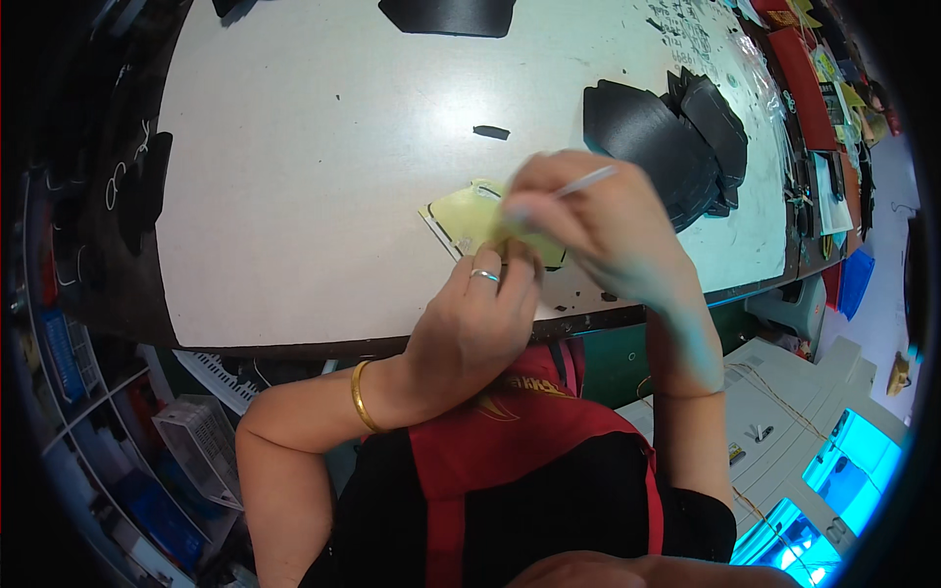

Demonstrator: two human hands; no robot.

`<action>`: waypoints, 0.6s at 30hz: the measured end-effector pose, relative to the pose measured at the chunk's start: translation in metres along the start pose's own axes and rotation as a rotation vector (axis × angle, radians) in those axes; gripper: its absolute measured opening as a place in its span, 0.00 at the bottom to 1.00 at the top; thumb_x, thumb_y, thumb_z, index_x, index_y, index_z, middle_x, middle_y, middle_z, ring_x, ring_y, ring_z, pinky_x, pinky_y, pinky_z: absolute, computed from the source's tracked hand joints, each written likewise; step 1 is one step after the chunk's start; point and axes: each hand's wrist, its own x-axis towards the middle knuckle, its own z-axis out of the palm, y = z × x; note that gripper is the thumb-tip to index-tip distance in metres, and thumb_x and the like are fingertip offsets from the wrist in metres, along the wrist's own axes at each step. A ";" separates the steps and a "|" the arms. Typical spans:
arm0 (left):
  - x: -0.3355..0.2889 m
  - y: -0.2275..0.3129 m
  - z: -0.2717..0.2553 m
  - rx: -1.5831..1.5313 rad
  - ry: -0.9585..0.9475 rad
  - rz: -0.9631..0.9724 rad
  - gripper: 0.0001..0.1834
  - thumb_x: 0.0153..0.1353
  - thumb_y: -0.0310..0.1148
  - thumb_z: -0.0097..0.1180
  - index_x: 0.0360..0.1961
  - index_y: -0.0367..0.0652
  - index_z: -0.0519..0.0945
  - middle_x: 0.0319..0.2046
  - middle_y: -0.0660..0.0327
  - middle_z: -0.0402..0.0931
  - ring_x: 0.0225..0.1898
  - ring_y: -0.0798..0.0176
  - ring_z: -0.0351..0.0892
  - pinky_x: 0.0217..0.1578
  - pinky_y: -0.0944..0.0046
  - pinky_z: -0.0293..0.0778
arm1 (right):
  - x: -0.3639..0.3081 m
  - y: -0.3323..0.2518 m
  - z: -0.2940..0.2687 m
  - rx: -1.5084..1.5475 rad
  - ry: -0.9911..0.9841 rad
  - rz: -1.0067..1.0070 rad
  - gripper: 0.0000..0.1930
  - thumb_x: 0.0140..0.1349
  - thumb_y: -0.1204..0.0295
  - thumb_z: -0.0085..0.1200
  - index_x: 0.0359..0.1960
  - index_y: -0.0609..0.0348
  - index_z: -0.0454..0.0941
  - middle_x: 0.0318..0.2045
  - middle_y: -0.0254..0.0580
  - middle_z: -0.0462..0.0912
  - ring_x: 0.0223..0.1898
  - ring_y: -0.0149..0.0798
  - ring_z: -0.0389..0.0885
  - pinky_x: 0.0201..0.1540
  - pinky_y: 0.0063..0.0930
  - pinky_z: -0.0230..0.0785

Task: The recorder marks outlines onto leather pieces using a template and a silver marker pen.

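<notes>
A pale yellow flat piece (pixel 453 213) with dark strips along some edges lies on the white tabletop, close to its front edge. My left hand (pixel 480 304) is bent over its lower edge, fingers together and fingertips pressed on it; the fingertips are blurred. Above the piece, my right hand (pixel 598 220) is closed around a thin whitish stick (pixel 586 182), which pokes out past the knuckles. Motion smears this hand, and its fingers cover the stick's working end. A small black strip (pixel 491 132) lies farther back.
Stacked black sheet pieces (pixel 652 142) lie right of my hands, and another black piece (pixel 451 15) is at the far edge. Small black scraps (pixel 561 308) dot the front edge. Red boxes (pixel 799 83) line the right side. A white plastic basket (pixel 201 441) stands below left.
</notes>
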 end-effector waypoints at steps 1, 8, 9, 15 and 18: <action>-0.004 0.001 -0.002 0.004 -0.005 -0.008 0.18 0.52 0.24 0.58 0.46 0.36 0.85 0.36 0.55 0.75 0.34 0.57 0.77 0.34 0.63 0.79 | 0.010 -0.003 0.008 0.006 -0.005 -0.006 0.15 0.70 0.60 0.54 0.30 0.58 0.81 0.23 0.42 0.81 0.30 0.49 0.83 0.34 0.42 0.73; -0.006 0.001 -0.005 -0.092 -0.096 -0.005 0.18 0.57 0.31 0.56 0.48 0.35 0.84 0.42 0.51 0.78 0.39 0.54 0.81 0.43 0.62 0.82 | 0.048 0.003 0.042 -0.284 0.160 -0.430 0.09 0.66 0.63 0.62 0.34 0.54 0.81 0.30 0.39 0.85 0.39 0.45 0.85 0.43 0.37 0.76; -0.004 -0.001 -0.004 -0.054 -0.038 0.010 0.18 0.58 0.31 0.56 0.48 0.35 0.83 0.43 0.51 0.79 0.39 0.53 0.82 0.44 0.62 0.82 | 0.042 0.005 0.035 -0.225 0.232 -0.413 0.10 0.67 0.62 0.61 0.31 0.54 0.80 0.26 0.38 0.83 0.34 0.44 0.84 0.41 0.37 0.76; 0.004 -0.002 -0.003 -0.013 -0.046 -0.009 0.19 0.56 0.27 0.58 0.50 0.45 0.86 0.51 0.54 0.83 0.37 0.53 0.84 0.29 0.69 0.81 | -0.016 0.034 0.004 -0.343 0.253 -0.246 0.11 0.66 0.63 0.63 0.29 0.54 0.80 0.25 0.36 0.82 0.29 0.44 0.83 0.44 0.40 0.76; 0.003 -0.003 -0.005 -0.040 -0.065 -0.027 0.19 0.56 0.27 0.58 0.50 0.45 0.86 0.53 0.54 0.82 0.37 0.53 0.83 0.31 0.69 0.82 | -0.035 0.037 -0.004 -0.374 0.339 -0.145 0.10 0.64 0.66 0.65 0.29 0.55 0.79 0.25 0.36 0.82 0.30 0.44 0.83 0.47 0.41 0.76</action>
